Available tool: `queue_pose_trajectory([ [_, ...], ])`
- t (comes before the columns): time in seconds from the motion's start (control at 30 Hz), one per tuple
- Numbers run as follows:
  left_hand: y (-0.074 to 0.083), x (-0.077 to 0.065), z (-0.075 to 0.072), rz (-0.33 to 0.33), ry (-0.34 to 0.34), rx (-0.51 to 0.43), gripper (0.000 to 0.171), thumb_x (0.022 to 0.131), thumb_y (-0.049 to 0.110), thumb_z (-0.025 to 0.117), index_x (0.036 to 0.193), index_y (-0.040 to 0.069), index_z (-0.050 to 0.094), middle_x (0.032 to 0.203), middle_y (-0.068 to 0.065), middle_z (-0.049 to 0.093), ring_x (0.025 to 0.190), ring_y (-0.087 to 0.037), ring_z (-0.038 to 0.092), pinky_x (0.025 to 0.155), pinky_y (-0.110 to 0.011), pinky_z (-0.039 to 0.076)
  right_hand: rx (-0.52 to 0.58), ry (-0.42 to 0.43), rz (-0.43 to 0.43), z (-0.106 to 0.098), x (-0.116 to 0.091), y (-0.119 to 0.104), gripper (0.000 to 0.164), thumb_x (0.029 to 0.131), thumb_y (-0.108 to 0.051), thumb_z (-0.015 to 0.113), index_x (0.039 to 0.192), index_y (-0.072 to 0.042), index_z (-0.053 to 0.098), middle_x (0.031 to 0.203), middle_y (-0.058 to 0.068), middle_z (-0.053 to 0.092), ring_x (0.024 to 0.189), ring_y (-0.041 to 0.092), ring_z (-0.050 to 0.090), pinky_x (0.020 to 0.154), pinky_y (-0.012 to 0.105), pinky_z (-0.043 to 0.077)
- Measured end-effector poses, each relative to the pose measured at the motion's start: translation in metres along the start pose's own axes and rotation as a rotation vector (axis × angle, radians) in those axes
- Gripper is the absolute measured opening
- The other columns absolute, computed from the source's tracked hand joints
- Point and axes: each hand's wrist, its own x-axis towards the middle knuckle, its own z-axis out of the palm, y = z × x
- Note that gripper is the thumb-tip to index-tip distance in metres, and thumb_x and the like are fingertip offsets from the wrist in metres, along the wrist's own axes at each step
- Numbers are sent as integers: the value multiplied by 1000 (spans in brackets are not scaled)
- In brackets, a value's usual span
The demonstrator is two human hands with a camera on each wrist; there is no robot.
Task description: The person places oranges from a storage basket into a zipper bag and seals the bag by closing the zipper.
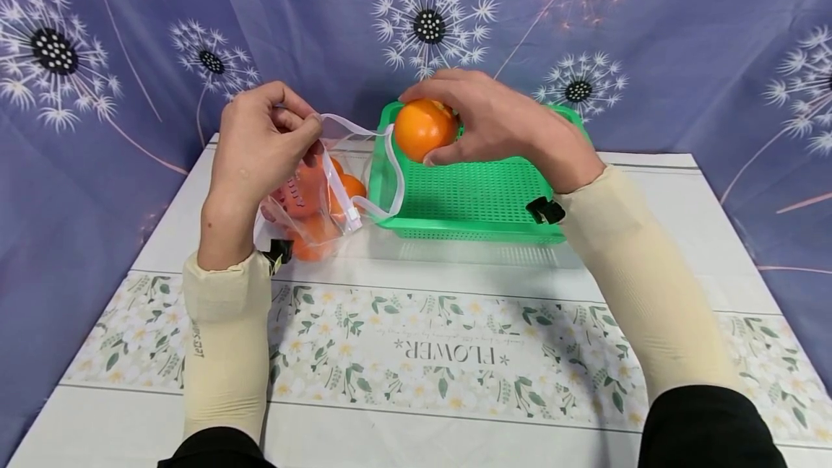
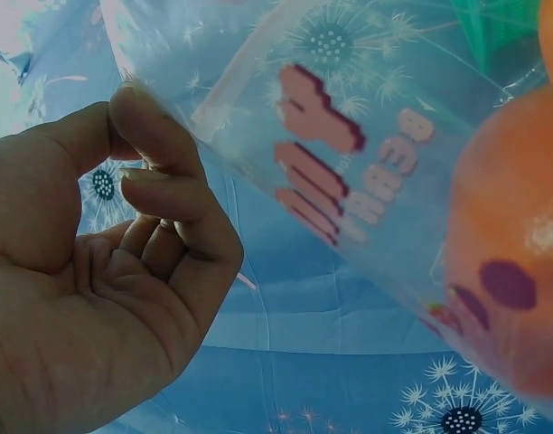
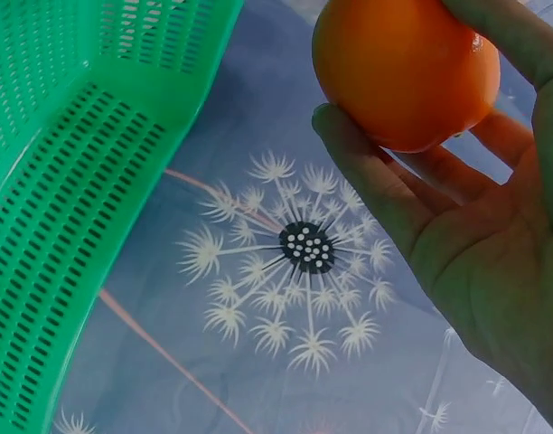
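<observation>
Between thumb and fingertips, my left hand (image 1: 263,143) pinches the rim of a clear plastic zip bag (image 1: 310,201), whose white-edged mouth hangs open toward the right. Several oranges (image 2: 520,235) lie inside it, seen through printed plastic in the left wrist view. My right hand (image 1: 490,118) grips one more orange (image 1: 425,130) with its thumb below and fingers above in the head view. That fruit is held in the air above the left end of a green basket (image 1: 468,193), close to the bag's mouth.
The green basket's perforated floor shows bare, and its left rim touches or nearly touches the bag. A white table with a floral strip (image 1: 455,352) lies in front. Purple dandelion-print cloth (image 1: 325,13) hangs behind and at both sides.
</observation>
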Motion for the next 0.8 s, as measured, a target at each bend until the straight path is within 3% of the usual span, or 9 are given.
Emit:
queue_pose_trajectory([
  [0.4,1,0,-1,3,-8,-2,12,100,20,65,99,9,71,71,-1,74,58,-16,70,47,-26,50,38,27,-120,8,-4,-10,73,82,-19,91,148,-14,59,141,6,58,118,21,59,95,37,55],
  [0.8,2,-1,-2,1,-8,-2,12,100,19,66,98,8,70,71,-2,74,57,-16,69,48,-26,50,56,46,-213,14,-1,-23,73,82,-22,91,148,-14,60,138,4,61,120,18,59,102,41,53],
])
